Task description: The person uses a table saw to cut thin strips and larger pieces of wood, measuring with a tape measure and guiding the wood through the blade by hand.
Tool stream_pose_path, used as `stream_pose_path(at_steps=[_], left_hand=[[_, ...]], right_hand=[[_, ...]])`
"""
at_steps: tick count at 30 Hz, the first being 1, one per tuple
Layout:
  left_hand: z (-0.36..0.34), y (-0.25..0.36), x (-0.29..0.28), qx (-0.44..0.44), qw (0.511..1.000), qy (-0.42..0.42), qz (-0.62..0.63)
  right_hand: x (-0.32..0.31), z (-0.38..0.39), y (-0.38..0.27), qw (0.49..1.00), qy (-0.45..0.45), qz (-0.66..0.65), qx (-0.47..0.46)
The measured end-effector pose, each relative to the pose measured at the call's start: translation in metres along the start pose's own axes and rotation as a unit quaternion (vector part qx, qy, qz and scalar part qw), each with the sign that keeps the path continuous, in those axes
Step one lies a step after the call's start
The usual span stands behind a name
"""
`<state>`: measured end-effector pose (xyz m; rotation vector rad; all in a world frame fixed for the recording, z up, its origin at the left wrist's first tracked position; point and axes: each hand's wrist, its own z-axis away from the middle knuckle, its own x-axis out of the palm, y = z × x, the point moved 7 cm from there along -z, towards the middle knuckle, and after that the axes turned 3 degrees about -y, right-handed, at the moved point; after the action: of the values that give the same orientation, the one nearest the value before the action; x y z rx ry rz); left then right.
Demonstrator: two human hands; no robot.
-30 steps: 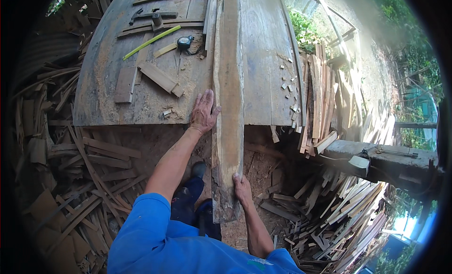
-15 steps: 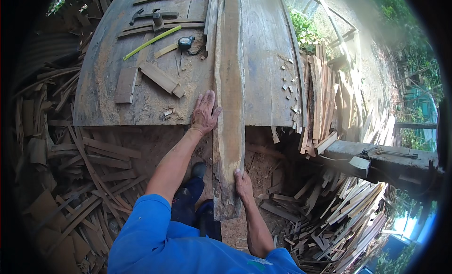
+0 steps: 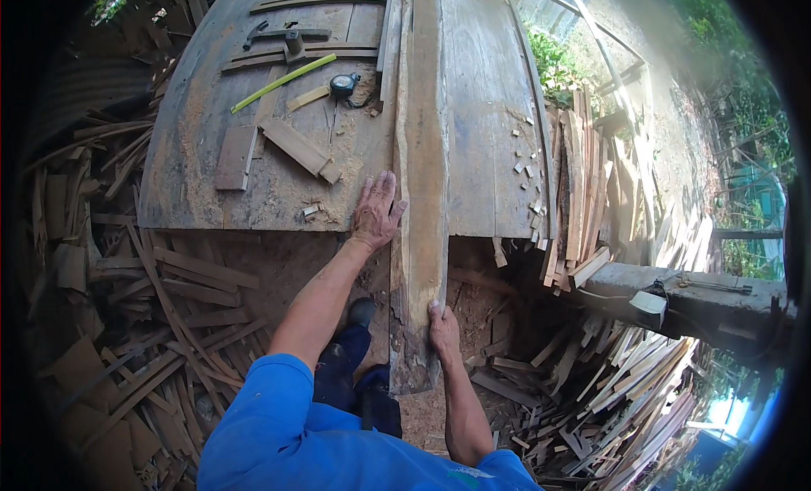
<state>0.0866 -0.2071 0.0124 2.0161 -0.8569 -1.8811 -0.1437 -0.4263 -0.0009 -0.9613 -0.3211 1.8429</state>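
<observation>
A long rough-edged wooden board (image 3: 425, 145) lies lengthwise on the plank table (image 3: 481, 183), its near end sticking out past the table's front edge toward my body. My right hand (image 3: 444, 332) grips the board's right edge near that end, thumb on top and the other fingers hidden beneath. My left hand (image 3: 377, 211) rests flat at the table's front edge, fingers stretched forward, thumb against the board's left side. Short wood offcuts (image 3: 296, 145) and sawdust lie farther left on the table.
Farther back on the table are a hammer (image 3: 291, 37), a yellow folding rule or strip (image 3: 283, 83) and a round tape measure (image 3: 343, 86). Scrap wood (image 3: 203, 280) covers the ground at left; more slats (image 3: 625, 390) pile up at right below a concrete beam (image 3: 701, 298).
The whole view has shifted slightly, with the table and board appearing a little farther right. Both hands keep their places on and beside the board.
</observation>
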Motion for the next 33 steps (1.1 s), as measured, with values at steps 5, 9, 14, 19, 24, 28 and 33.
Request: stream_pose_path(at_steps=[5, 9, 14, 19, 24, 28, 33], left_hand=[[0.001, 0.002, -0.001, -0.002, 1.000, -0.006, 0.014], [0.000, 0.003, -0.002, -0.007, 1.000, -0.010, 0.020], [0.003, 0.001, 0.000, -0.006, 1.000, -0.013, 0.005], [0.000, 0.002, -0.001, -0.005, 1.000, -0.012, 0.015], [0.001, 0.002, -0.002, -0.011, 1.000, -0.018, 0.018], [0.001, 0.002, -0.003, -0.010, 1.000, -0.016, 0.018], [0.000, 0.004, -0.004, -0.012, 0.999, -0.018, 0.027]], right_hand=[[-0.002, -0.003, -0.011, 1.000, 0.006, 0.005, 0.003], [-0.002, -0.010, -0.010, 1.000, 0.008, 0.006, 0.000], [-0.002, -0.015, -0.019, 1.000, 0.014, 0.004, -0.011], [0.000, -0.027, -0.016, 1.000, 0.007, 0.002, -0.009], [-0.002, -0.033, -0.022, 1.000, 0.009, -0.003, -0.007], [-0.003, -0.037, -0.029, 1.000, 0.023, -0.003, -0.019], [-0.003, -0.046, -0.031, 1.000, 0.023, -0.009, -0.018]])
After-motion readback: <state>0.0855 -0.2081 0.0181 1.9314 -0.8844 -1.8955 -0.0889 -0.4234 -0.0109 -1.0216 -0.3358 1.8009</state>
